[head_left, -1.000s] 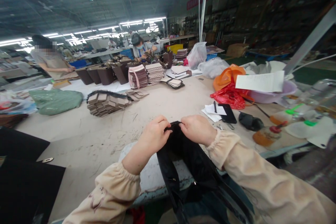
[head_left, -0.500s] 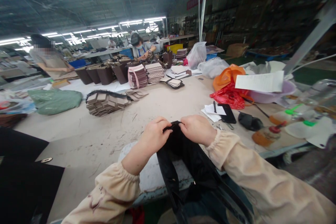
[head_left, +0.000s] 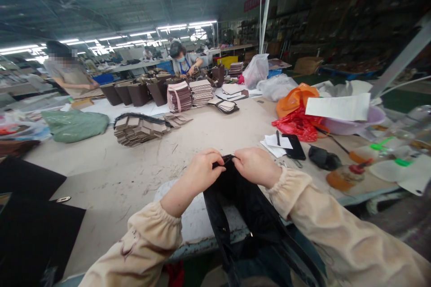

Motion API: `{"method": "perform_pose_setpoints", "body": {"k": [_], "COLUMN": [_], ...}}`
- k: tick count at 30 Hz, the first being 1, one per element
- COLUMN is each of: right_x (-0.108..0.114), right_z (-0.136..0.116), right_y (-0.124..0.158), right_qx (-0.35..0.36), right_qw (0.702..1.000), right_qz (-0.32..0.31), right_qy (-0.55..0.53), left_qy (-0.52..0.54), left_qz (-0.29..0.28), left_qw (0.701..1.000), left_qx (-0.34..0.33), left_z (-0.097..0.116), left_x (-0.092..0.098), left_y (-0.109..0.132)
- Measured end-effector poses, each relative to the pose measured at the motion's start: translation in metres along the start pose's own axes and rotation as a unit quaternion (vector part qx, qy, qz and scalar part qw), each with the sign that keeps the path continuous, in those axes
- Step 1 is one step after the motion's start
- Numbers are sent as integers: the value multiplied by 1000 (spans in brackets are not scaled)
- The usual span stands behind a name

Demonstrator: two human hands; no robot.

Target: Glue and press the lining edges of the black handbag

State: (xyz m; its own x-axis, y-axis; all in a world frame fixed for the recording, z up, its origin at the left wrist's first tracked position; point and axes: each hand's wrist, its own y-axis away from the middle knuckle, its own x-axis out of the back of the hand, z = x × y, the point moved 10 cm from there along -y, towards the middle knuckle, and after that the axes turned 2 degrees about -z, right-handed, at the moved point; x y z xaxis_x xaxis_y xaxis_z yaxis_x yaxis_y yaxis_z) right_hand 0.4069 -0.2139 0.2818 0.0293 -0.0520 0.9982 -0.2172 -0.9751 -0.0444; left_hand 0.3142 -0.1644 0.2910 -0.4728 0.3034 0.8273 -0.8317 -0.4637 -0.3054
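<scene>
My left hand (head_left: 202, 172) and my right hand (head_left: 255, 166) are both closed in a pinch on the top edge of a black bag (head_left: 242, 215). The bag hangs from the near edge of the work table (head_left: 134, 170) down toward my lap, with a strap running along its left side. My two hands sit close together, thumbs almost touching, over a pale round pad (head_left: 193, 222) on the table. Both forearms wear beige sleeves with gathered cuffs.
Black panels (head_left: 30, 215) lie at the left. Stacks of brown pieces (head_left: 138, 129) and a green bag (head_left: 76, 124) sit further back. Right of my hands are a phone (head_left: 294, 145), papers, red and orange plastic bags (head_left: 296, 116) and glue bottles (head_left: 346, 172). Two people work at the far end.
My hands keep the same pinch on the bag's top edge. The view has shifted slightly, nothing else moved.
</scene>
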Motion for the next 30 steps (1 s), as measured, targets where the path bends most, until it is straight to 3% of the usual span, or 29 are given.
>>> {"method": "perform_pose_setpoints", "body": {"k": [4,11,15,20,30], "right_x": [0,1,2,2,1], "right_z": [0,-1,-1,-2,0], "right_y": [0,-1,0,1,0], "right_qx": [0,5,9,10,13], "right_qw": [1000,1000,1000,1000,1000], "right_qz": [3,11,12,12,7], "right_qy": [2,8,10,8,2], "left_qy": [-75,-110,-94,0,18], "left_qz": [6,35,22,24,50], "left_qw": [996,993,995,1000,998], "left_qx": [51,20,8,-9,39], "left_z": [-7,1,2,2,-7], "left_x": [2,5,2,3,5], "left_y": [4,6,2,-1,-1]}}
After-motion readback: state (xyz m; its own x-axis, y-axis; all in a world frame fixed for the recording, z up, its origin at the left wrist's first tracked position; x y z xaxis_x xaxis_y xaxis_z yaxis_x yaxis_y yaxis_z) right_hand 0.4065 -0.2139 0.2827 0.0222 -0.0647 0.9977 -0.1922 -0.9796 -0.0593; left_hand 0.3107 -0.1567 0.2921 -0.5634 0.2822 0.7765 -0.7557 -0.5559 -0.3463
